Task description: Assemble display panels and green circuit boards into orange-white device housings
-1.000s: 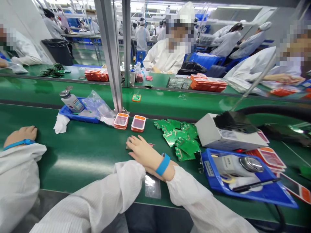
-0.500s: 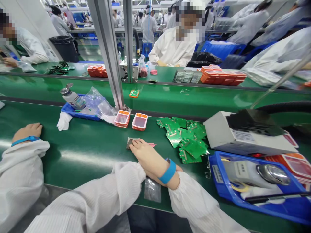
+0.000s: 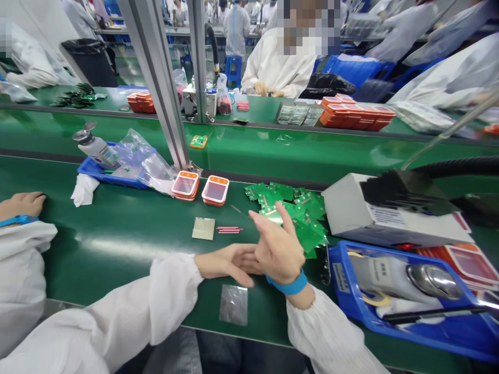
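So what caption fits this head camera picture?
Two bare hands, left and right, meet above a green bench beside green circuit boards.

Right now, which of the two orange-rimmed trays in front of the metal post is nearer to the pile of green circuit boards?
The right-hand orange-rimmed tray. It lies between the left one and the pile of green circuit boards; the left one sits closer to the clear plastic bag.

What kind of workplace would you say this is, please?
Most likely an electronics assembly line: a pile of green circuit boards lies on a long green conveyor bench, stacks of orange trays sit across it, and several people in white coats work in rows.
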Available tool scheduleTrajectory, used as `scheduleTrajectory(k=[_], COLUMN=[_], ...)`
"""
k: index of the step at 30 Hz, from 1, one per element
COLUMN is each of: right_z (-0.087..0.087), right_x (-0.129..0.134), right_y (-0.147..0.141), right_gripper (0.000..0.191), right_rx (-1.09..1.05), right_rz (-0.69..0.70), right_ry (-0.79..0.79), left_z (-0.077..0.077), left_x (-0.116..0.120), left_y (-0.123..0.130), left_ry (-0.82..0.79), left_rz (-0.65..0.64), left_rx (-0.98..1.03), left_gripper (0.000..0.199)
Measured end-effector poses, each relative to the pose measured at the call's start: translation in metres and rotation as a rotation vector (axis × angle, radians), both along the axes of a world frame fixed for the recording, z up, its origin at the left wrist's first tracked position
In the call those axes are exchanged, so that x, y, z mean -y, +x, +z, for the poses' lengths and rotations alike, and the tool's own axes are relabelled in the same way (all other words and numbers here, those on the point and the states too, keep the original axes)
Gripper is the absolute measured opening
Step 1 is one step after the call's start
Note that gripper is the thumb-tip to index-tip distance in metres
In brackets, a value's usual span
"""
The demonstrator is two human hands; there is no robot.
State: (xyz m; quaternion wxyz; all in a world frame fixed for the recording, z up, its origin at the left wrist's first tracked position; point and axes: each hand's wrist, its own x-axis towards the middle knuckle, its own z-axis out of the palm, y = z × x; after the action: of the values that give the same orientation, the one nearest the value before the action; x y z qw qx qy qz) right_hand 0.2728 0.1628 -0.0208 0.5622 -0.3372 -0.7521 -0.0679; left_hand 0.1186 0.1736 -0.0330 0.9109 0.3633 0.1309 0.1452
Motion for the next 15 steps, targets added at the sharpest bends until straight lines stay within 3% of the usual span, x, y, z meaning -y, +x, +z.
scheduleTrajectory(k=[3,6,9,12,15], right_z=[-0.008,-0.004,0.002,0.004,0.005], right_x=[0.011,0.02,0.023,0.023,0.021], right_y=[0.015,0.009,-0.002,-0.006,-0.004], right_gripper=[0.046,0.031,0.024,0.031,0.036], right_rx=[0.119,0.272,0.313,0.181,-0.134], right_rz=[-0.038,0.064,0.118,0.099,0.13], right_ry=[0.036,0.034,0.038,-0.02,-0.232], left_z=[0.005,0.016,0.021,0.019,0.016], left_x=[-0.005,-0.006,-0.005,-0.004,-0.004], left_y=[-0.012,-0.023,-0.026,-0.025,-0.024], left_ry=[-0.122,-0.151,-0.152,-0.144,-0.145], left_rz=[0.072,0.214,0.27,0.284,0.348], left_rx=[0.095,0.116,0.07,0.029,0.003], left_gripper=[0.059,0.049,0.048,0.049,0.048])
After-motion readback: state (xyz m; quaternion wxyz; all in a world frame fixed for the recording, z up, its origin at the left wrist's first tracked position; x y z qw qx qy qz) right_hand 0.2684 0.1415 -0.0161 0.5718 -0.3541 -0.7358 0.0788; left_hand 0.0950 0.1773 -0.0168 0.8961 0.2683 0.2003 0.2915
